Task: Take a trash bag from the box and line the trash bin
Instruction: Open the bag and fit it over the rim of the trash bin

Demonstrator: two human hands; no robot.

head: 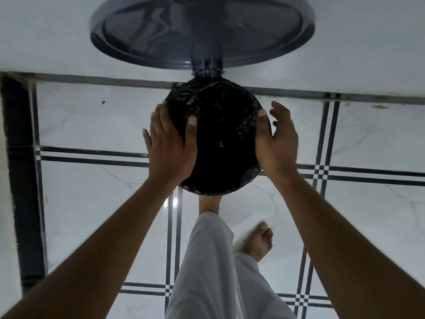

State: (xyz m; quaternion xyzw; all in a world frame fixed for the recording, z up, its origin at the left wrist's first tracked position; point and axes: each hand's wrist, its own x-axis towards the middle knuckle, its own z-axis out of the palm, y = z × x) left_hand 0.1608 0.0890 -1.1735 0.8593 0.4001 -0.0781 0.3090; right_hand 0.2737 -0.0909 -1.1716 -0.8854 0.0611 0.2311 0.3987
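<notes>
White marble-look floor tiles with dark banded borders fill the view, meeting a pale wall above both hands; against that wall leans the bin's round grey lid, swung up on its hinge, well beyond the fingertips; between the two hands stands the trash bin, its mouth already covered by the black trash bag, whose crinkled plastic is folded over the rim all round; the left hand lies on the bin's left side, fingers fairly straight and spread down the outside, thumb hooked over the rim onto the bag; the right hand holds the opposite side, thumb pressed along the rim, fingers loosely extended and slightly blurred, so whether they touch the plastic cannot be told; below the wrists, white trouser legs and two bare feet, one foot just nearer than the bin.
</notes>
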